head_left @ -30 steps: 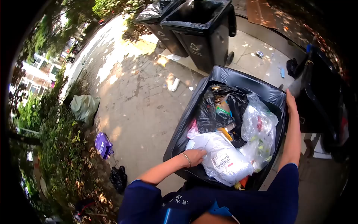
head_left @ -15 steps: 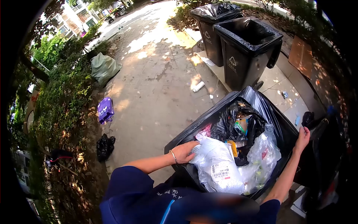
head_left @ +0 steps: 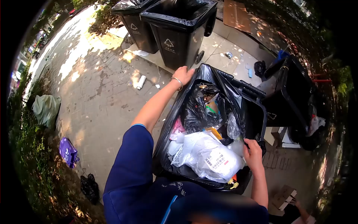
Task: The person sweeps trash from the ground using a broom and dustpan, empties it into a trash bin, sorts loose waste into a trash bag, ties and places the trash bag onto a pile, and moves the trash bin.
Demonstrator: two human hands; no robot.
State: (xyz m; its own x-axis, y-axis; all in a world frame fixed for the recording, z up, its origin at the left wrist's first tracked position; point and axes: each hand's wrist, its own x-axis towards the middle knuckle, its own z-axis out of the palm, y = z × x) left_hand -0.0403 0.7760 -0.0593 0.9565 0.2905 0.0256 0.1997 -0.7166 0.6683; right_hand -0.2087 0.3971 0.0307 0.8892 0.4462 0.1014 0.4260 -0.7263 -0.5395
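Observation:
A black bin (head_left: pixel 261 115) stands in front of me, and its black liner (head_left: pixel 167 125) is drawn inward off the right rim. At the liner's far left corner, my left hand (head_left: pixel 183 75) is closed on its edge. My right hand (head_left: pixel 253 153) pinches the liner's right edge, over the bin's opening. Inside lie a white plastic parcel with a label (head_left: pixel 214 158), crumpled black bags (head_left: pixel 194 108), a pink item (head_left: pixel 178 126) and a clear bag partly covered by the liner.
Two lined black bins (head_left: pixel 171 41) stand beyond. Another open bin (head_left: pixel 287 97) is at the right. On the ground are a purple bag (head_left: pixel 68 152), a black bag (head_left: pixel 89 188), a green sack (head_left: pixel 46 110) and a white roll (head_left: pixel 141 82). Someone's arm (head_left: pixel 302 212) shows at the lower right.
My left hand has moved from the white parcel to the liner's far corner. My right hand has come inward with the liner's right edge, baring the bin's right rim. The view has also shifted.

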